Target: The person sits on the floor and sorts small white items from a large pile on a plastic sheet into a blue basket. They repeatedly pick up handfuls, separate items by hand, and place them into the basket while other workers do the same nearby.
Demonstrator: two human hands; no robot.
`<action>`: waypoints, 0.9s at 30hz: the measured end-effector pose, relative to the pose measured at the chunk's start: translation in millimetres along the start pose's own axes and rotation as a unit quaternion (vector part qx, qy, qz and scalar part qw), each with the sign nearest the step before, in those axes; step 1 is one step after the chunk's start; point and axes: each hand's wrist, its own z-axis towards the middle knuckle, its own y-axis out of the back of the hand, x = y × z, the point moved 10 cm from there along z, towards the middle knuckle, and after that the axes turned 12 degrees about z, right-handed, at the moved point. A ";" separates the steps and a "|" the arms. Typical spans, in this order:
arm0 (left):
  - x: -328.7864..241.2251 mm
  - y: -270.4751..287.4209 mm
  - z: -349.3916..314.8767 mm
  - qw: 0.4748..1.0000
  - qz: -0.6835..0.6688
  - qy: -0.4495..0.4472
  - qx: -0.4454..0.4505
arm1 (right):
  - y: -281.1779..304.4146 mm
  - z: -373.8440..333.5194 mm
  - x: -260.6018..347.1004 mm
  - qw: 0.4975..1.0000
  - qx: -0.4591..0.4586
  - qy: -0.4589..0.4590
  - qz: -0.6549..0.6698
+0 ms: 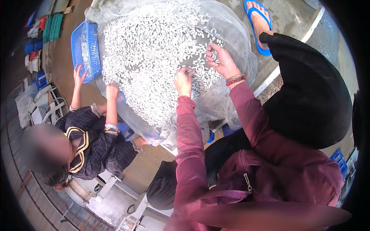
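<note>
A broad heap of small white cylindrical pieces (142,61) lies spread on a sheet of fine translucent mesh (243,46). Over the right part of the heap, my left hand (184,82) is closed, with a small pale piece (190,71) showing at its fingertips. Farther right and a little farther away, my right hand (222,61) has its fingers curled in just above the loose pieces. Whatever those fingers hold, if anything, is hidden. A red bead bracelet (236,80) circles my right wrist.
On the left a person in dark patterned clothes (102,142) has one hand (78,75) by a blue plastic basket (92,48) and the other (112,91) at the heap's edge. A foot in a blue flip-flop (257,21) stands at far right. White machinery (111,204) sits lower left.
</note>
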 end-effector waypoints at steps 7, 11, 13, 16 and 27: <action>34.5 63.0 -18.9 0.989 0.055 0.000 -0.141 | 6.6 -0.6 8.0 0.982 -0.015 0.049 -0.181; 60.4 28.7 -1.2 0.927 -0.353 0.126 0.002 | 28.7 7.1 -2.0 0.935 -0.065 0.057 -0.344; 60.4 30.1 6.7 0.957 -0.254 0.141 0.001 | 44.9 14.0 -8.4 0.904 -0.111 0.060 -0.408; 43.5 28.2 15.6 0.991 -0.083 0.103 -0.019 | 53.4 24.3 -18.3 0.880 -0.077 0.099 -0.457; 35.0 0.9 23.8 0.946 -0.299 0.124 0.023 | 60.6 40.1 -24.6 0.657 -0.110 0.197 -0.719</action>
